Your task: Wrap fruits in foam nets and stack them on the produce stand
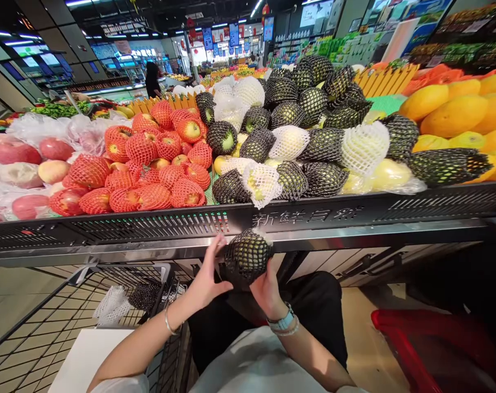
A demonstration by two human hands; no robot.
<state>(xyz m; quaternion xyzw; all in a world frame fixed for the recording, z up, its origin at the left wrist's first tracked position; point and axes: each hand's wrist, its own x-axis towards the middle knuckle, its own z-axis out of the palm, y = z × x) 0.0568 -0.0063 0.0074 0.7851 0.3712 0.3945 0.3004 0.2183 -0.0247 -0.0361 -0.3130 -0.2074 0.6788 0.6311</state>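
Right now both hands are on one round fruit (248, 256) that wears a black net. The fruit is up in the air, just under the front edge of the fruit stand (272, 218) and over the person's lap.

The right hand (266, 289) sits under and behind the fruit. Its fingers curl around it and hold it tight. The left hand (207, 278) is half open. Its fingers are spread out, and the tips touch the net on the fruit's left side. I cannot tell if they pinch the net or just rest on it.

It looks like the hands are busy with the net on this fruit, with one hand holding and one hand working.

A pull on the net would need the right hand to keep a firm hold, so the fruit does not slip and drop.

On the stand lie more fruits in black and white nets, and apples in red nets (149, 164) are near its left end. A shopping cart (47, 327) stands at the left, with a loose white net (112, 305) at its near corner. A red basket (436, 338) is on the floor at the right.
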